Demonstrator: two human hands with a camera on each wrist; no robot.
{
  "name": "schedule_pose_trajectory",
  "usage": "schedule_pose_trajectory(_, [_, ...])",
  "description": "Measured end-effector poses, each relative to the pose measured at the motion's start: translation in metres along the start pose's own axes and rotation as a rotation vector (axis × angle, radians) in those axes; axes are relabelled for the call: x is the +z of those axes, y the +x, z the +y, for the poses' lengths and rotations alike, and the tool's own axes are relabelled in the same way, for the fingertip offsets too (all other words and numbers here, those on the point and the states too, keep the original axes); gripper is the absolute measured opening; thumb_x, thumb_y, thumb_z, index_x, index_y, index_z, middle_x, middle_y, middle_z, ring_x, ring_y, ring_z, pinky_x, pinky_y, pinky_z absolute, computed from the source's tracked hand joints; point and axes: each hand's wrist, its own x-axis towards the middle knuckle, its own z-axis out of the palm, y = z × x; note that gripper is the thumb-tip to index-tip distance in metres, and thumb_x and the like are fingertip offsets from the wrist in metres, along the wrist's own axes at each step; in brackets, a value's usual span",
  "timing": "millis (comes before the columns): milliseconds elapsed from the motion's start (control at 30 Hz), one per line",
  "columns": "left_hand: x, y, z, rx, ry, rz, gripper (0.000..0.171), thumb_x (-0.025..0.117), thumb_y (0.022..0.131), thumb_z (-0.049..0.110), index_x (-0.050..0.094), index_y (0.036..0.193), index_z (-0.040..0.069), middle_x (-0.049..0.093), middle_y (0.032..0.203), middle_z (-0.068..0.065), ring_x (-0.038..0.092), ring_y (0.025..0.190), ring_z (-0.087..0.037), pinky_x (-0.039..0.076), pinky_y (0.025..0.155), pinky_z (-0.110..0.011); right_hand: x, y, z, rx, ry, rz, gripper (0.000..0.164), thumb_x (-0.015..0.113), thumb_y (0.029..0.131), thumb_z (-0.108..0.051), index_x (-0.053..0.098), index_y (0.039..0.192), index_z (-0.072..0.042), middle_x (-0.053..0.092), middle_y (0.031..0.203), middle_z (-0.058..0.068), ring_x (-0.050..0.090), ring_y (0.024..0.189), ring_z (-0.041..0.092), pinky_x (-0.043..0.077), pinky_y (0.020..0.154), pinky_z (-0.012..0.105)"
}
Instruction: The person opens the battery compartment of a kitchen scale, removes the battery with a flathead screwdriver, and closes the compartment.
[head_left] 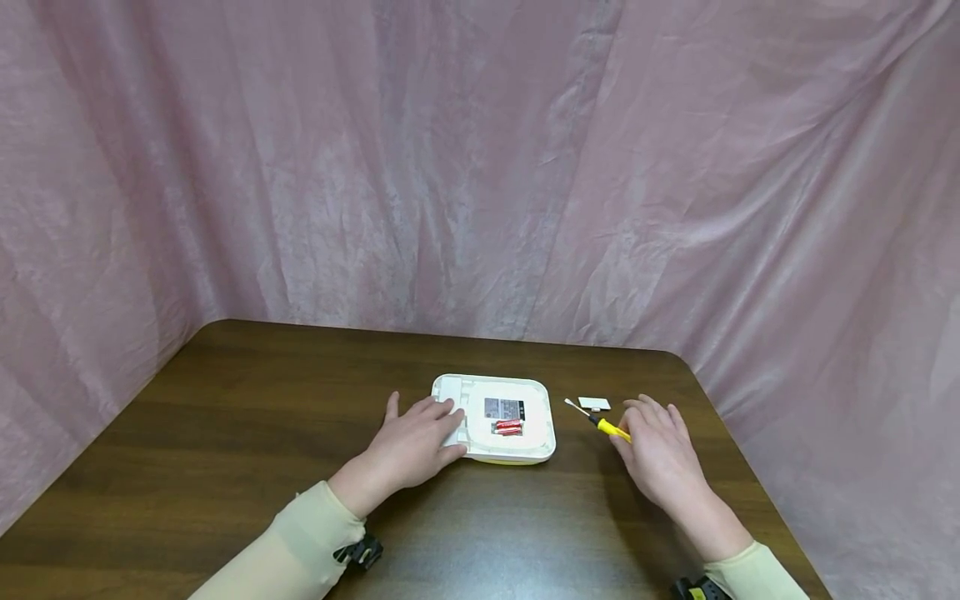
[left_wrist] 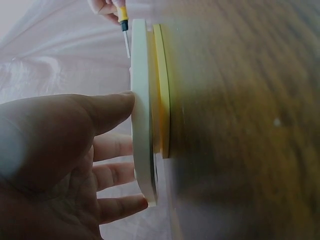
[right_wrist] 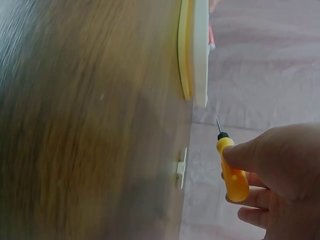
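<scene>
A flat white device [head_left: 537, 427] with rounded corners lies underside up on the table, its yellow part [left_wrist: 162, 90] beneath. Two red batteries [head_left: 508, 427] show in its compartment, below a grey printed label [head_left: 504, 408]. My left hand [head_left: 408, 448] rests on the device's left end, fingers spread over the top and thumb at the near edge. To the right of the device, my right hand [head_left: 662, 457] holds a screwdriver [right_wrist: 234, 177] by its yellow handle, thumb pressed along it. The metal shaft points toward the device, above the table and apart from it.
A small white battery cover [head_left: 593, 403] with a tab lies on the brown wooden table [head_left: 262, 417], between the device and my right hand. Pink curtains [head_left: 480, 167] hang behind the table and along both sides.
</scene>
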Motion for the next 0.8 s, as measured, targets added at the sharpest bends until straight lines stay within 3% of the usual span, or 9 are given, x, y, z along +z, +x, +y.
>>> schedule_pose_trajectory(333, [0.002,0.005,0.001,0.011,0.009,0.010,0.060,0.067,0.109,0.053,0.063,0.158,0.017,0.056,0.164,-0.008,0.047,0.155,-0.036,0.019,0.121,-0.082,0.000,-0.002,0.023,0.108,-0.063,-0.026,0.025,0.082,0.099,-0.013,0.060,0.088,-0.006,0.066,0.139,0.031,0.052,0.141,0.054,0.033,0.119,0.075])
schedule_pose_trajectory(500, [0.003,0.007,0.001,0.009,0.012,0.010,0.060,0.066,0.110,0.053,0.063,0.158,0.018,0.056,0.165,-0.007,0.046,0.156,-0.035,0.019,0.122,-0.082,0.001,0.000,0.035,0.132,-0.086,-0.006,0.027,0.080,0.098,-0.012,0.057,0.086,-0.005,0.067,0.129,0.032,0.054,0.136,0.054,0.036,0.115,0.075])
schedule_pose_trajectory(800, [0.003,0.007,0.000,0.007,0.011,0.014,0.060,0.066,0.110,0.053,0.063,0.158,0.017,0.056,0.164,-0.008,0.047,0.155,-0.035,0.019,0.121,-0.082,0.004,0.004,0.057,0.183,-0.101,-0.047,0.025,0.075,0.098,-0.013,0.056,0.084,-0.004,0.067,0.109,0.026,0.056,0.126,0.051,0.040,0.106,0.071])
